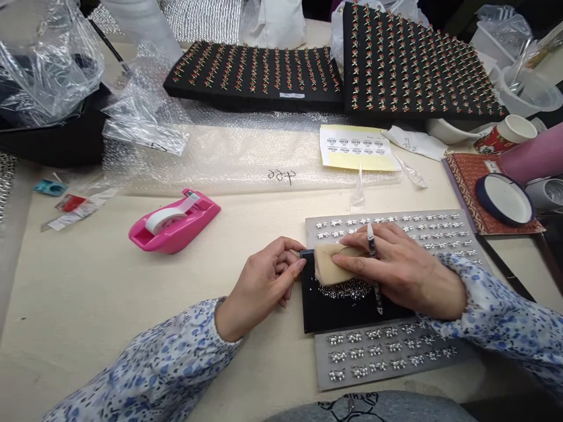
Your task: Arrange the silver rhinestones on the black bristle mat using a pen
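Note:
A small black tray [338, 313] holding a heap of tiny silver rhinestones [347, 288] lies on a grey sheet [396, 357] lined with rows of silver ornaments. My left hand [264, 284] pinches the tray's left edge, fingers curled. Over the tray, my right hand [396, 266] presses a beige sponge block [329, 264] with the thumb and fingers. A pen-like tool [373, 258] is tucked between its fingers.
A pink tape dispenser [173, 221] sits to the left. Bubble wrap [237, 155] and a yellow label sheet [354, 147] lie beyond. Two black boards [259, 73] of red-green pins stand at the back. A cup [505, 133], patterned mat [472, 187] and round lid [504, 199] are at the right.

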The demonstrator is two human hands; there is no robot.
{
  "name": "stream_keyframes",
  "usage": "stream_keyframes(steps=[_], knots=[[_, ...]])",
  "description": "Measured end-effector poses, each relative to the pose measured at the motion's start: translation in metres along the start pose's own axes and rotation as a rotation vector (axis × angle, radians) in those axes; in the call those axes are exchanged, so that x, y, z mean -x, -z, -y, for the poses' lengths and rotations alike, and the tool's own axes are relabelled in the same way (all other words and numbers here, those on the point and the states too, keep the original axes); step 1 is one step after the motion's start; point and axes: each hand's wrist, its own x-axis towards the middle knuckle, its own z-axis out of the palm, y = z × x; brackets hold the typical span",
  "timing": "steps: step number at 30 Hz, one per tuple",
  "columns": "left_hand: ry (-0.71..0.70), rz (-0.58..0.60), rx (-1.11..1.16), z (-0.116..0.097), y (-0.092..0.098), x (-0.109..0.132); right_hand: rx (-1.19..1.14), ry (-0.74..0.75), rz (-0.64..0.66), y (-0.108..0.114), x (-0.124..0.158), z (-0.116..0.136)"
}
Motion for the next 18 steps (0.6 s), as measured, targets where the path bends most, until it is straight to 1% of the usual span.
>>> stream_keyframes(steps=[7, 10, 13, 15, 18], knots=[[0.017, -0.003, 0.003, -0.002, 0.0, 0.0, 0.034, -0.065, -0.015, 0.007, 0.044, -0.027], [0.021, -0.01, 0.008, -0.001, 0.0, -0.001, 0.026, -0.099, -0.03, 0.011, 0.058, -0.033], [0.023, -0.012, 0.011, 0.0, 0.0, -0.001, -0.043, -0.098, -0.049, 0.012, 0.058, -0.03], [0.027, -0.01, 0.014, -0.001, 0.0, -0.001, -0.094, -0.067, -0.048, 0.01, 0.051, -0.022], [0.031, -0.004, 0.015, -0.002, 0.0, 0.0, -0.112, -0.028, -0.032, 0.003, 0.035, -0.007]])
